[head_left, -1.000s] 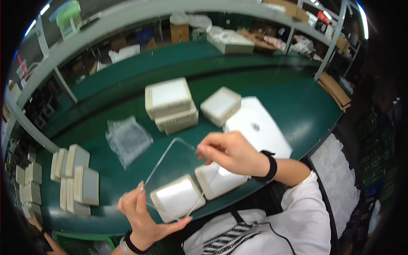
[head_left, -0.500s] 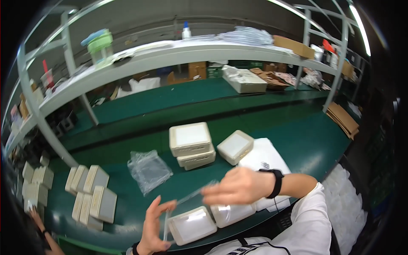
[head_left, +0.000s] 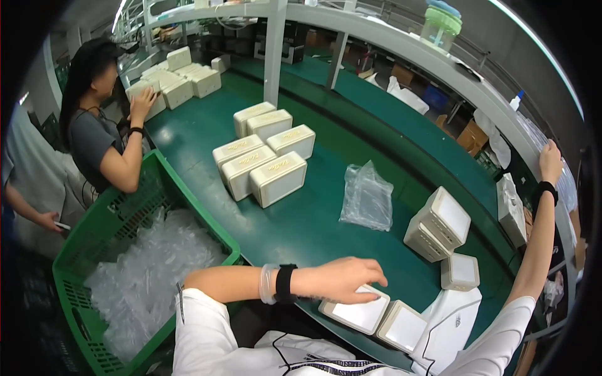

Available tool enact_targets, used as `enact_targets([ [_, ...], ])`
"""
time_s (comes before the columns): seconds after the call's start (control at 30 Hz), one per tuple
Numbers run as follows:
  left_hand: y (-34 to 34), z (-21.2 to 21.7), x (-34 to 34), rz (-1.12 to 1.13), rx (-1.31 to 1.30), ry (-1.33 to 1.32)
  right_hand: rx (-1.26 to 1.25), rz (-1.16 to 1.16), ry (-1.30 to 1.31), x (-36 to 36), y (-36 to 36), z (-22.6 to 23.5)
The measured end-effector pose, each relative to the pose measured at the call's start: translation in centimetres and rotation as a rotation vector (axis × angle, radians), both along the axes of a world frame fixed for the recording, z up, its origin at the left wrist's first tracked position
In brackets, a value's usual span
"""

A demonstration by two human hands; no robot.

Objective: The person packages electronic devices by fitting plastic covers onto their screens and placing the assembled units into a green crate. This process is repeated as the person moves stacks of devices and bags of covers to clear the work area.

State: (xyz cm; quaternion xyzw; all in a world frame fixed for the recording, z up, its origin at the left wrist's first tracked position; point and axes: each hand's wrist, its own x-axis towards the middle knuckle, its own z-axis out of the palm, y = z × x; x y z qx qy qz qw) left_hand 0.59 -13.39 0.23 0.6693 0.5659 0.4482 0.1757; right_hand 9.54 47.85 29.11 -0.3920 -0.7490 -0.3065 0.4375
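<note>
My left hand [head_left: 342,279] hovers over, or just touches, a cream box with a white top [head_left: 359,312] at the front edge of the bench. Its fingers are loosely stretched and nothing shows in them. Beside this box lies a second cream box [head_left: 402,326]. My right arm reaches far up to the shelf, where my right hand [head_left: 552,161] is at a stack of clear plastic bags [head_left: 533,133]. Its fingertips are partly hidden, so I cannot see whether they grip a bag. A folded clear plastic bag [head_left: 367,197] lies mid-bench.
Two stacked boxes [head_left: 439,222], a single box [head_left: 461,272] and a white cloth-like sheet [head_left: 454,323] lie at right. Several boxes [head_left: 279,175] stand mid-left. A green crate [head_left: 207,219] of clear plastic is at left. Beyond it a co-worker [head_left: 103,138] handles boxes [head_left: 179,81].
The view has swung left. Both hands held a thin clear plastic piece over the boxes; now neither visibly holds it. My right hand has gone up to the shelf.
</note>
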Motion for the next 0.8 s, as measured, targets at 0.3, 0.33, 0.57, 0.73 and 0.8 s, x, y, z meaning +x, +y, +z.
enact_targets([
  [0.3,6.5,-3.8,-8.9,0.84,-0.307,0.582,0.135,0.78,0.04,-2.8,-26.3,-5.7],
  [0.33,8.7,-4.2,-9.3,0.898,-0.394,0.54,-0.002,0.933,-0.003,-2.9,-31.1,-8.1],
  [0.57,18.6,-6.1,-7.7,1.099,-0.972,0.671,-0.276,1.038,-0.388,4.2,-44.8,-12.7],
  [0.73,19.0,-7.9,-9.0,1.069,-0.839,0.583,-0.422,1.241,0.175,16.5,-39.7,-8.1],
  [0.8,17.6,-6.2,-9.1,0.965,-0.795,0.479,-0.979,1.57,0.672,23.5,-39.1,-5.8],
])
